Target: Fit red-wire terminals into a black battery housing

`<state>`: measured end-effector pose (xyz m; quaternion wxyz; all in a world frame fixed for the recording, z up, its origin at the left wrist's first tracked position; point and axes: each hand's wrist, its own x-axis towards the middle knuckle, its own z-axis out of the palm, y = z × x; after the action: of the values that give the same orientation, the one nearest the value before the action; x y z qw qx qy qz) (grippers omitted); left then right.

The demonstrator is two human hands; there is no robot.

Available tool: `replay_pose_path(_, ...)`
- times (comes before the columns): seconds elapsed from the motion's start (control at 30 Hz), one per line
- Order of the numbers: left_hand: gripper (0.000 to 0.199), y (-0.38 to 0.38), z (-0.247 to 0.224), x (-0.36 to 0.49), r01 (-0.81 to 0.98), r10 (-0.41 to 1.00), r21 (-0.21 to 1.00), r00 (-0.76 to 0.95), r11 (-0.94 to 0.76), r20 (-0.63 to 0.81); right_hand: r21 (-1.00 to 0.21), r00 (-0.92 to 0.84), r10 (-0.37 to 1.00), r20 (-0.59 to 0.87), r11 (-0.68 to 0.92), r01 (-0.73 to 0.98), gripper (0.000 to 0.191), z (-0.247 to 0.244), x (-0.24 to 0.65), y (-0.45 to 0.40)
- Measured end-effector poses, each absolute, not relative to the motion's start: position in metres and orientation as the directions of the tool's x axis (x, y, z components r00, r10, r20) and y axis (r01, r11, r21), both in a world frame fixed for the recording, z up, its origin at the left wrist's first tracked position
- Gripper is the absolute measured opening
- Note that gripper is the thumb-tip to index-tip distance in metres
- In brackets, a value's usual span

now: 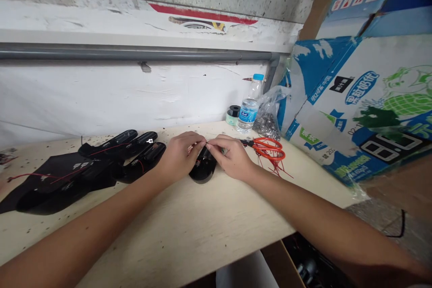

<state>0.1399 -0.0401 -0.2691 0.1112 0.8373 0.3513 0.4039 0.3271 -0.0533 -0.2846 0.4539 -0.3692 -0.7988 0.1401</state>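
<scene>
Black part (202, 170), orange-red scissors (268, 150)

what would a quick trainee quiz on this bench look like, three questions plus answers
1. What colour are the handles of the scissors beside the right hand?
2. True or false: the water bottle stands to the left of the left hand.
3. What lies on the table directly below the two hands?
A. a black rounded part
B. the scissors
C. the water bottle

Key:
1. Red
2. False, it stands to the right of the left hand
3. A
</scene>
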Motion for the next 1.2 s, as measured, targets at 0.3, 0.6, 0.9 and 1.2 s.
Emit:
replay_pose_path(0.3, 0.026, -0.0397, -0.2693, 0.1402, 0.477, 0.633, 0.433, 0.435, -0.765, 0.640, -0.583, -0.315, 0.720, 0.618, 0.689, 0.431, 0.026, -0.2847, 0.3255, -0.0545)
replay_pose_path(0.6, 0.025, -0.0404, -0.2699, 0.1401, 0.471, 0.640, 0.447, 0.425, -0.760, 0.640, -0.572, -0.322, 0.709, 0.627, 0.700, 0.428, 0.025, -0.2849, 0.3249, -0.0558)
replay_pose_path(0.9, 0.021, -0.0403, -0.2747, 0.1400, 0.493, 0.650, 0.443, 0.418, -0.749, 0.634, -0.465, -0.356, 0.664, 0.658, 0.730, 0.501, 0.025, -0.2893, 0.3242, -0.0560)
replay_pose_path(1.2, 0.015, -0.0397, -0.2776, 0.1423, 0.498, 0.642, 0.443, 0.359, -0.745, 0.677, -0.576, -0.202, 0.695, 0.690, 0.697, 0.428, 0.017, -0.2915, 0.3198, -0.0528)
